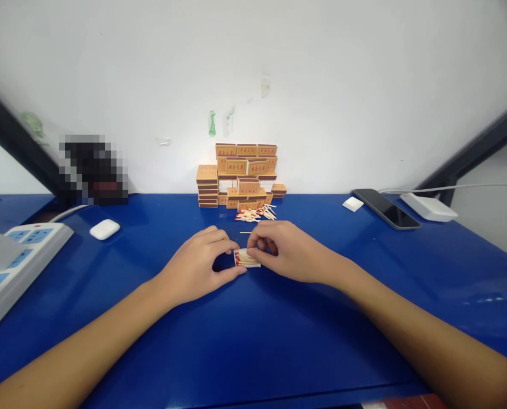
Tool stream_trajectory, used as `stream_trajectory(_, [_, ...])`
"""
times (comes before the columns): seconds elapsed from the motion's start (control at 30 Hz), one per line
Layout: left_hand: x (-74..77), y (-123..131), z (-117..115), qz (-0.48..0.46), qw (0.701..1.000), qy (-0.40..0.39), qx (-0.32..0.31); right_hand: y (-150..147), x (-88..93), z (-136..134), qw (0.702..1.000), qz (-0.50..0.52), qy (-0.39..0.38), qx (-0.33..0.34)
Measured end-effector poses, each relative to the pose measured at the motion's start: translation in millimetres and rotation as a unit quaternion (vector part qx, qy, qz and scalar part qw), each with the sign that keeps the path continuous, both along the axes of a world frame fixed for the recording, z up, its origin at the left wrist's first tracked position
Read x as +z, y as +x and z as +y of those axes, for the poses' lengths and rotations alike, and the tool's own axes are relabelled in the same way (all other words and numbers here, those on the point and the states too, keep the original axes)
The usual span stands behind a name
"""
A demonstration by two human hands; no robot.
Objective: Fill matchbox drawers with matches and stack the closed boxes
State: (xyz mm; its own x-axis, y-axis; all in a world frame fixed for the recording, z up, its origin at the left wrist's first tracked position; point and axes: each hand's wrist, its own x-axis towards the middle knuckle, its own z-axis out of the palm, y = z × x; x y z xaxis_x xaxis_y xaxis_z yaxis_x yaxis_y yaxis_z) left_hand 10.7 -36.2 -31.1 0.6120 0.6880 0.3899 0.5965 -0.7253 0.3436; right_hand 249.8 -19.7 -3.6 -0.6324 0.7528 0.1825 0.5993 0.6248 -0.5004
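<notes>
A small white matchbox tray [256,265] lies on the blue table in front of me, with red-tipped matches [245,258] in it, heads to the left. My left hand [200,264] grips the tray's left end between thumb and fingers. Over its right end is my right hand [285,250], thumb and index finger pinched together at the matches; whatever is between those fingertips is hidden. Just beyond the tray lies a single match [245,232]. Farther back, a loose pile of matches [253,214] rests in front of stacked matchboxes [247,193].
On the left are a white power strip [32,267] and a white earbud case [105,229]. To the right lie a phone [387,208], a small white square piece [352,204] and a white box-shaped device [428,207] near a cable. A white wall [342,102] stands behind.
</notes>
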Motion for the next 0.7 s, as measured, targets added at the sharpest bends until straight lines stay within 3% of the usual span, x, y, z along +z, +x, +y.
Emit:
stream_trajectory(0.43, [0.7, 1.0, -1.8, 0.003, 1.0, -0.005, -0.008, -0.9, -0.8, -0.9, 0.999, -0.033, -0.018, 0.016])
stream_trajectory(0.57, [-0.4, 1.1, -1.5, 0.0, 1.0, -0.004, -0.007, -0.5, -3.1, 2.6, 1.0, -0.016, 0.011, 0.02])
stream_trajectory(0.7, [-1.6, 1.7, -1.7, -0.008, 1.0, -0.002, -0.003, 4.7, -14.2, 14.8, 0.996, 0.011, 0.083, -0.021])
